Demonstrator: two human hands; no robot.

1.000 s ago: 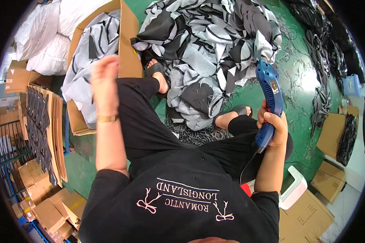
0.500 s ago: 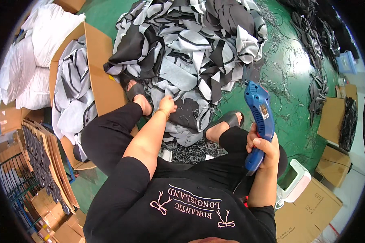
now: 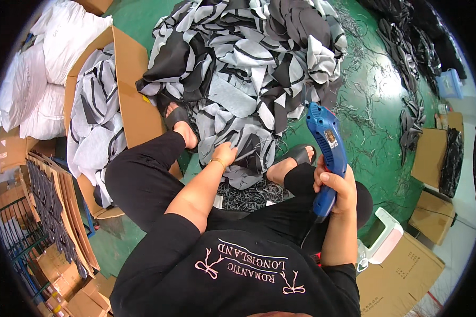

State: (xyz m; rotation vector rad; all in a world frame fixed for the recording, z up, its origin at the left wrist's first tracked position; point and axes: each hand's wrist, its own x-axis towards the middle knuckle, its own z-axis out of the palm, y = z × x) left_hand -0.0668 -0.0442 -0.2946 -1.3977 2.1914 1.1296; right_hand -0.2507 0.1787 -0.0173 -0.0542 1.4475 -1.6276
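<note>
My right hand (image 3: 336, 185) is wrapped round the handle of blue electric scissors (image 3: 327, 138). The tool is raised at the right, its cutting head pointing away from me toward the fabric heap. My left hand (image 3: 225, 154) is closed low over the near fabric pieces, between my feet. A thin grey fabric strip (image 3: 246, 155) shows at its fingers; the fingertips are partly hidden. Under and beyond this hand lie grey and black cut fabric pieces (image 3: 232, 98), piled in a large loose heap.
At the left stands an open cardboard box (image 3: 137, 95) holding more fabric, with white sacks (image 3: 71, 47) behind it. Dark trimmings (image 3: 256, 194) lie between my legs. A white plastic frame-like object (image 3: 382, 238) and flat cardboard (image 3: 402, 277) are at the lower right.
My left hand has shifted slightly right and nearer to me, and a grey strip now shows beside it. The blue electric scissors have moved a little left in my right hand.
</note>
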